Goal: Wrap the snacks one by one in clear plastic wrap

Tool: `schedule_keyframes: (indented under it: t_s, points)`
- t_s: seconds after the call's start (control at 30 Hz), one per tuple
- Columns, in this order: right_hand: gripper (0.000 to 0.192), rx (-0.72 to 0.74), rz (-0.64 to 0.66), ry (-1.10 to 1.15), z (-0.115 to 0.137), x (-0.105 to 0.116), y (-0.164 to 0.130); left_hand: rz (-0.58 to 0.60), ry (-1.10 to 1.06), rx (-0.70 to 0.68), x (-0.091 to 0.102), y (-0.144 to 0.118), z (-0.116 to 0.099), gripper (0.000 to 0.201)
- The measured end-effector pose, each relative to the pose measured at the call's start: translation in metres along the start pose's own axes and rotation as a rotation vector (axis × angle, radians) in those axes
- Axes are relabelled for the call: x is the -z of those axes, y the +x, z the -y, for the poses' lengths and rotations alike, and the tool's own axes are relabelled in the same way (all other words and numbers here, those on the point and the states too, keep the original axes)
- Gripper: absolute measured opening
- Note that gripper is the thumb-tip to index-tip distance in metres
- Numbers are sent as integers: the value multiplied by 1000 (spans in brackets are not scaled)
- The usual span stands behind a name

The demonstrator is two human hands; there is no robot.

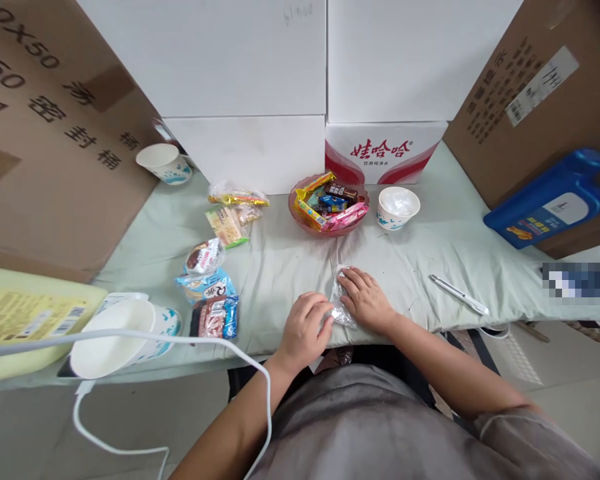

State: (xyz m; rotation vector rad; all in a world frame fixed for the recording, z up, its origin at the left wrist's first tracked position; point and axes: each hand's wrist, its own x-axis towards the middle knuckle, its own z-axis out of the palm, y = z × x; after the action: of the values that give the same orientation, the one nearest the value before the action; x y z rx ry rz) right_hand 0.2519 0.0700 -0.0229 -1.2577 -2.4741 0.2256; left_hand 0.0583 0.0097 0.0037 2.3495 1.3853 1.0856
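Note:
A small crumpled clear plastic bag (341, 313) lies on the cloth near the front edge, between my two hands. My right hand (367, 301) rests flat on its right side with the fingers stretched out. On the other side, my left hand (306, 331) has curled fingers, with thumb and fingertips at the bag's left edge. Beyond them stands a pink glass bowl (300, 223) filled with wrapped snacks (334, 203). To its right is a paper cup (393, 219) with clear plastic inside.
Packaged snacks (213, 287) lie in a row on the left. A large paper cup (163, 330) and a white cable (205, 341) are at front left; another cup (167, 167) stands behind. A pen (459, 295) and blue bottle (545, 200) lie right. Cartons (245, 150) wall the back.

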Motion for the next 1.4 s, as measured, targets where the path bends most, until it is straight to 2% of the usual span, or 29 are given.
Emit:
schedule_keyframes:
  t_s: [0.1,0.2,0.27,0.37,0.47,0.53,0.67,0.8,0.9,0.97,1.07,1.13,1.2,1.3,1.4]
  points:
    - [39,20,-2,61,-3,11,1,277,-24,-139,0,5,8,31]
    - [32,34,-72,143,-2,28,-7,351,-2,-128,-4,2,12,26]
    - [30,81,-82,181,2,37,-18,334,4,-122,-6,-2,12,22]
    - [35,195,30,205,10,40,-37,300,13,-153,-6,-6,10,21]
    - [27,184,74,198,15,35,-50,307,26,-187,-5,-6,9,21]
    - [18,142,50,219,16,34,-53,321,12,-183,-4,-5,7,21]
    - [17,64,53,344,14,44,-51,314,-89,-135,-3,1,3,16]
    - [18,-158,48,428,9,50,-39,257,-112,35,-11,15,0,16]
    - [16,-345,27,294,5,42,-23,198,7,209,-26,28,3,17]
    - [15,-415,60,156,4,34,-13,177,102,280,-38,33,8,21]
    - [16,-469,123,36,2,25,-6,168,217,297,-51,36,12,22]
    - [16,-483,102,22,1,26,-6,165,253,291,-55,35,13,22]
    - [18,-431,-12,26,0,31,-9,164,265,284,-56,34,12,22]
    - [18,-195,-194,74,1,38,-14,149,269,268,-56,32,12,20]
    - [24,38,-130,154,4,35,-19,97,245,254,-56,30,12,17]
